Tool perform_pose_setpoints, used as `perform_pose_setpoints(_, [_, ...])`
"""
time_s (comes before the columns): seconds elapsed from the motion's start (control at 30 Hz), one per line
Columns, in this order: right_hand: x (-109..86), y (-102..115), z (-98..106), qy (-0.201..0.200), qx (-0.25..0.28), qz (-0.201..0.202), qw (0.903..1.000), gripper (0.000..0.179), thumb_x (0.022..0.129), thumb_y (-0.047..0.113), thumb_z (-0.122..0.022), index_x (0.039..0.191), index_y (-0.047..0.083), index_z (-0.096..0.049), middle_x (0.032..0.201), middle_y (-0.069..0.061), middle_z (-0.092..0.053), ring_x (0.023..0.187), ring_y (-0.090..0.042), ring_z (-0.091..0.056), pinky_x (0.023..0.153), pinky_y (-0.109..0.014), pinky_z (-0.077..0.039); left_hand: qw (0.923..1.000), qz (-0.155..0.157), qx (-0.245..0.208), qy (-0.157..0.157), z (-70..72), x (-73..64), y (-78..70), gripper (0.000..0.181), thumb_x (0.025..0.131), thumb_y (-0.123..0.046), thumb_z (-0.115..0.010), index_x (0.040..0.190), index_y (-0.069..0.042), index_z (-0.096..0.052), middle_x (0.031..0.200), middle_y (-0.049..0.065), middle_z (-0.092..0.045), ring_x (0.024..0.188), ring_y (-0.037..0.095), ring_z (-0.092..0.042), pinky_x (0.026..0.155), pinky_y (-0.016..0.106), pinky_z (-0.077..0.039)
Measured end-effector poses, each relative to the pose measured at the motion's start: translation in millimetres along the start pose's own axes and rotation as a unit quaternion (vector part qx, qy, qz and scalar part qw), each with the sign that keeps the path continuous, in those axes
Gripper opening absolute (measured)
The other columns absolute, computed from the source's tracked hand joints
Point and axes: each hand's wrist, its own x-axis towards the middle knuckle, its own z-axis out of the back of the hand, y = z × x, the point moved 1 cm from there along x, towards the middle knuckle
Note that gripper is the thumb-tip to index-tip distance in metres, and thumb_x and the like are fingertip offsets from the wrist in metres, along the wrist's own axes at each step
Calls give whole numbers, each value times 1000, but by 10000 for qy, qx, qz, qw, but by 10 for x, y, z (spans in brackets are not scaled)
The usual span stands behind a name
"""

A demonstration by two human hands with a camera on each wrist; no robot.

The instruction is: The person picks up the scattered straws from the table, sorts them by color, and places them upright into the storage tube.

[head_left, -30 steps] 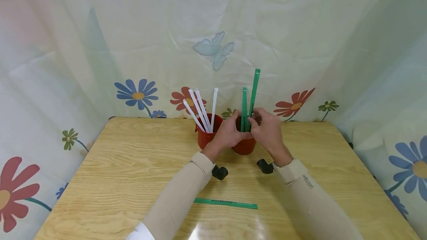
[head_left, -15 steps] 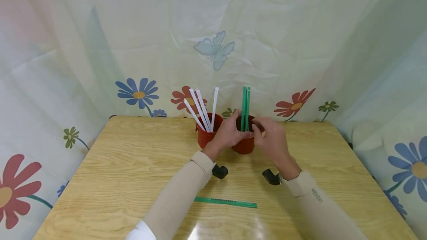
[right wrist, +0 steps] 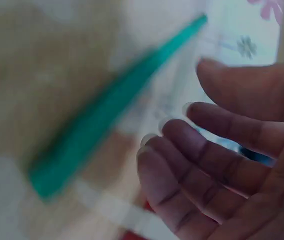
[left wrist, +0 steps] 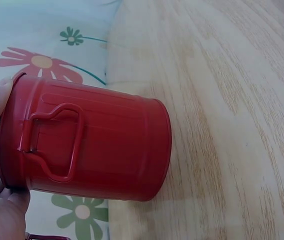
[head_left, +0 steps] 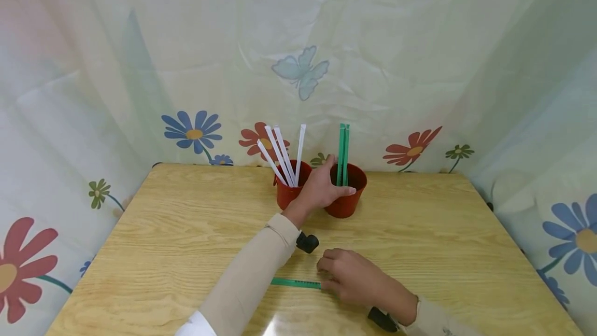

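My left hand (head_left: pixel 321 186) holds the right-hand red bucket (head_left: pixel 344 206) by its rim, fingers on one side and thumb on the other. Its side handle shows in the left wrist view, where the bucket (left wrist: pixel 107 145) stands on the table. Two green paper-wrapped straws (head_left: pixel 342 152) stand upright in it. My right hand (head_left: pixel 352 278) hovers over another green straw (head_left: pixel 296 283) lying on the table and covers its right end. In the right wrist view the fingers are loosely bent, apart from the blurred green straw (right wrist: pixel 107 115), with nothing between them.
A second red bucket (head_left: pixel 284 198) stands close on the left, holding several white paper-wrapped straws (head_left: pixel 282 154). Behind the wooden table (head_left: pixel 196 222) hangs a flower-printed cloth (head_left: pixel 396 66). Black wrist-camera pieces (head_left: pixel 308 242) jut out near both wrists.
A green straw went down into the right bucket beside another, and my right hand let go of it. That hand then moved down toward the straw on the table. My left hand stayed at the bucket.
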Motion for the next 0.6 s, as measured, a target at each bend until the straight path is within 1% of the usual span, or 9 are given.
perform_pose_setpoints(0.03, [5, 26, -37, 180, -77, 32, 9998, 12, 91, 25, -70, 101, 18, -69, 93, 9, -63, 79, 3, -53, 68, -18, -51, 10000, -4, -40, 13, -2, -4, 1, 66, 83, -33, -79, 134, -14, -42, 123, 10, -60, 107, 23, -58, 91, 35, -55])
perform_pose_setpoints(0.1, [22, 72, -101, 356, -236, 91, 9990, 14, 89, 24, -72, 102, 19, -68, 92, 10, -60, 79, 2, -50, 67, -17, -48, 10000, -5, -8, -6, -4, -3, -1, 66, 83, -34, -79, 134, -14, -42, 123, 10, -61, 106, 23, -58, 92, 36, -55])
perform_pose_setpoints(0.17, [52, 113, -146, 476, -407, 104, 9980, 17, 87, 16, -73, 102, 20, -66, 90, 10, -58, 78, 1, -49, 67, -17, -47, 10000, 9, 36, -42, 1, 6, -4, 67, 82, -34, -80, 134, -14, -42, 124, 9, -61, 106, 21, -58, 94, 36, -55])
perform_pose_setpoints(0.23, [75, 147, -171, 599, -572, 100, 9965, 25, 83, 6, -74, 102, 20, -64, 89, 10, -58, 78, -1, -50, 67, -18, -47, 10000, 58, 16, -70, 6, 10, -8, 68, 82, -35, -80, 134, -15, -42, 125, 8, -61, 107, 19, -57, 96, 38, -54])
perform_pose_setpoints(0.33, [82, 185, -195, 894, -858, 89, 9923, 35, 80, -1, -74, 103, 20, -58, 90, 9, -58, 80, -4, -53, 68, -21, -49, 9999, 119, 60, -80, 6, 11, -7, 69, 81, -36, -81, 134, -14, -42, 126, 8, -61, 106, 18, -57, 96, 38, -54])
perform_pose_setpoints(0.37, [74, 195, -199, 973, -946, 117, 9907, 36, 80, 0, -75, 104, 19, -57, 91, 8, -59, 81, -5, -54, 69, -22, -50, 9999, 132, 58, -62, 3, 8, -4, 69, 81, -36, -81, 134, -14, -42, 126, 8, -60, 106, 18, -57, 96, 38, -55])
perform_pose_setpoints(0.43, [43, 196, -200, 1111, -1123, 150, 9873, 32, 83, 4, -74, 104, 19, -56, 92, 8, -58, 82, -5, -54, 70, -22, -50, 9999, 151, 65, -26, -4, 2, -2, 71, 81, -36, -80, 136, -14, -41, 127, 8, -60, 107, 18, -56, 96, 37, -55])
perform_pose_setpoints(0.53, [-29, 163, -172, 1142, -1296, 220, 9847, 24, 85, 7, -74, 102, 19, -61, 90, 9, -56, 81, -3, -51, 70, -20, -49, 9999, 119, 38, -19, -10, 0, -4, 69, 82, -35, -80, 136, -14, -42, 125, 7, -61, 105, 17, -57, 94, 36, -55])
perform_pose_setpoints(0.6, [-84, 128, -124, 1157, -1262, 208, 9850, 26, 82, 7, -77, 101, 19, -63, 87, 11, -55, 80, -2, -50, 70, -19, -49, 10000, 31, -17, -20, -10, 7, -13, 66, 82, -35, -80, 133, -14, -43, 122, 8, -61, 104, 18, -57, 92, 35, -55])
